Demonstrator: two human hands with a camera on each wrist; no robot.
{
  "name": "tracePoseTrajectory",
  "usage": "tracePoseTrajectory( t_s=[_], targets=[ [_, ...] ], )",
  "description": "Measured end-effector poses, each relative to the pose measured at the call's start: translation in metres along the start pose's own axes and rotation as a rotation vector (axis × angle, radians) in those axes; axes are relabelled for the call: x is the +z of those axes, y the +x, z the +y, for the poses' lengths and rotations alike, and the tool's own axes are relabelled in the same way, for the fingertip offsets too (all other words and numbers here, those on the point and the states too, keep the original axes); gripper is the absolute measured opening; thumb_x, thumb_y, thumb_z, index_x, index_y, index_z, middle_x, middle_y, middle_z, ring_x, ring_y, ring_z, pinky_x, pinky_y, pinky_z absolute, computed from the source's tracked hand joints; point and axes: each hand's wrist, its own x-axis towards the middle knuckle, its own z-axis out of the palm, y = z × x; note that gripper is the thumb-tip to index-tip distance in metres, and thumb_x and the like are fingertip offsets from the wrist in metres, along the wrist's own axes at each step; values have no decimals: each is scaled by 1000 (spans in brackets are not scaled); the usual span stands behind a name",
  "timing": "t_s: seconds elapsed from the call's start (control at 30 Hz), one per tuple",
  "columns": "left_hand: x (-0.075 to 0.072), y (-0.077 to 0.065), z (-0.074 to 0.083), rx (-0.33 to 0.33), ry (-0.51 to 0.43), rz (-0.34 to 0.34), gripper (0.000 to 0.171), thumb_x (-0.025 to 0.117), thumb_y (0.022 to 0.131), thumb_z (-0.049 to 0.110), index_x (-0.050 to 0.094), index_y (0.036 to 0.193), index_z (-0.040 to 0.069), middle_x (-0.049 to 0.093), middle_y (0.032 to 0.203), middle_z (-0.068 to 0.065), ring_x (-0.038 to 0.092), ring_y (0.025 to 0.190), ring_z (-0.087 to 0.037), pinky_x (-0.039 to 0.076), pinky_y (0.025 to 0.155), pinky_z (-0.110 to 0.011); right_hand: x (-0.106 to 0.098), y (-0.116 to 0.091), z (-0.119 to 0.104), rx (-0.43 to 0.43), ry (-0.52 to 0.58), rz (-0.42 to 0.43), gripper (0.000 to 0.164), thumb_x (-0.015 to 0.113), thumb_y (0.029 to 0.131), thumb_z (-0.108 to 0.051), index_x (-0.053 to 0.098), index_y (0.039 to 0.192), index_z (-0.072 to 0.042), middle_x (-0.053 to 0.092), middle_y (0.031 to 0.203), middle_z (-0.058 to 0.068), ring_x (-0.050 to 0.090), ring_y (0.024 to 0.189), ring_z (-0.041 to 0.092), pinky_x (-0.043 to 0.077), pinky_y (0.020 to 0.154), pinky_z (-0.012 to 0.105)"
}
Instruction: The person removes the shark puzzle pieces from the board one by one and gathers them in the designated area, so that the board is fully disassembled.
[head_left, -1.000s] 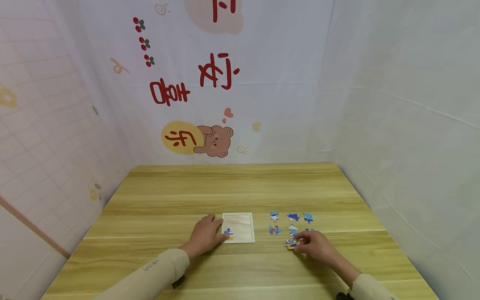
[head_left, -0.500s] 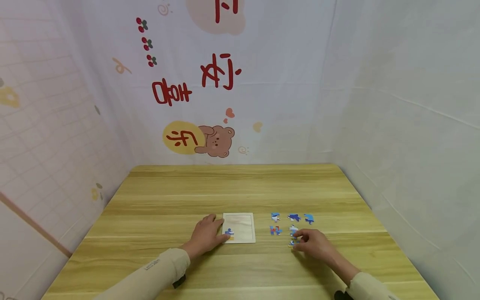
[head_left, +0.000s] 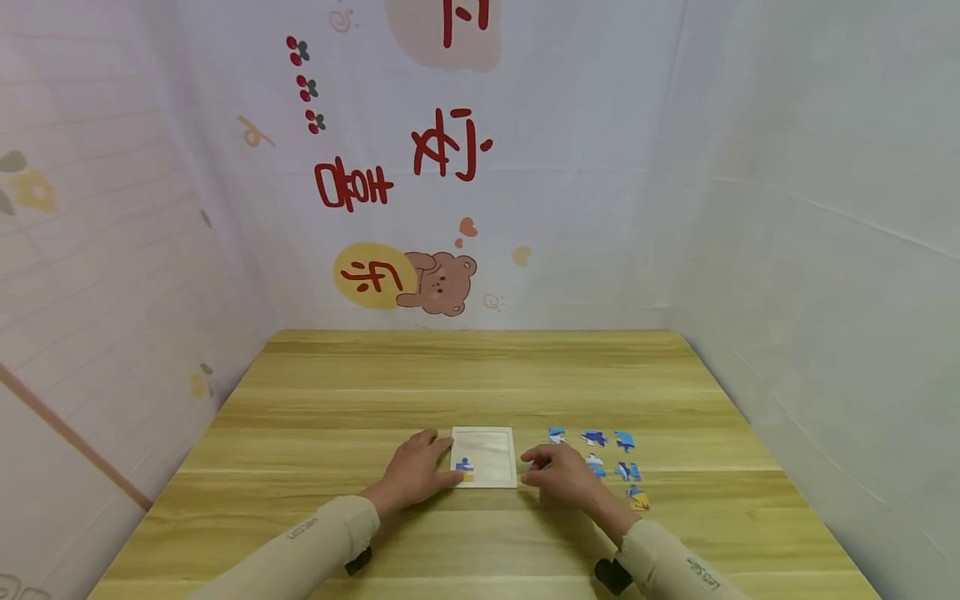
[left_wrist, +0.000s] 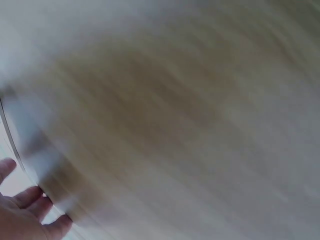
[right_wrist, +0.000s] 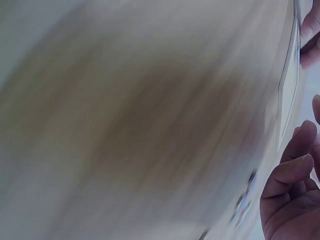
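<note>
A square white puzzle tray (head_left: 483, 482) lies on the table, with one blue and yellow puzzle piece (head_left: 465, 468) in its near left corner. My left hand (head_left: 415, 471) rests at the tray's left side, the thumb by that piece. Just right of the tray, my right hand (head_left: 566, 479) has thumb and forefinger drawn close in a pinch. The puzzle piece between them is mostly hidden by the fingers. Behind and right of this hand lie loose pieces, among them a dark blue piece (head_left: 594, 437) and a blue and yellow piece (head_left: 637, 498).
A light blue piece (head_left: 625, 440) and a blue and white piece (head_left: 557, 435) lie in the far row. The wooden table (head_left: 360, 375) meets white cloth walls (head_left: 570, 250) at the back and sides. Both wrist views are largely blurred.
My right hand has moved left from the loose pieces to the tray's right side, taking a puzzle piece with it. My left hand stays by the tray. The head view has shifted slightly.
</note>
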Motion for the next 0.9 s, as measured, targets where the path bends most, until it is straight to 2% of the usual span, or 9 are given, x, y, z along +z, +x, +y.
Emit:
tracePoseTrajectory(
  t_s=[0.2, 0.43, 0.73, 0.9],
  targets=[
    [-5, -1, -7, 33, -29, -46, 67, 73, 87, 45, 58, 138, 4, 47, 141, -27, 43, 131, -44, 33, 105, -60, 27, 19, -16, 3, 30, -39, 27, 76, 84, -9, 72, 108, 2, 61, 79, -1, 53, 65, 12, 45, 58, 28],
    [-8, -4, -8, 75, -1, -62, 65, 74, 87, 44, 60, 136, 4, 45, 142, -29, 41, 132, -46, 32, 106, -60, 51, 33, -27, -65, -14, -53, 24, 77, 82, -9, 73, 104, 2, 63, 80, -2, 54, 69, 9, 46, 63, 27],
    [-6, -5, -6, 91, 4, -45, 63, 74, 87, 43, 61, 135, 3, 45, 142, -30, 41, 132, -46, 32, 106, -60, 61, 35, -26, -108, -159, -58, 26, 79, 81, -14, 75, 104, -3, 64, 80, -4, 53, 70, 7, 45, 65, 27],
    [-5, -5, -7, 88, 3, -32, 63, 75, 86, 41, 61, 134, 2, 46, 141, -30, 42, 131, -46, 33, 106, -60, 63, 36, -30, -95, -121, -51, 26, 81, 79, -12, 74, 102, -3, 66, 85, 1, 56, 76, 11, 47, 70, 31]
  ],
)
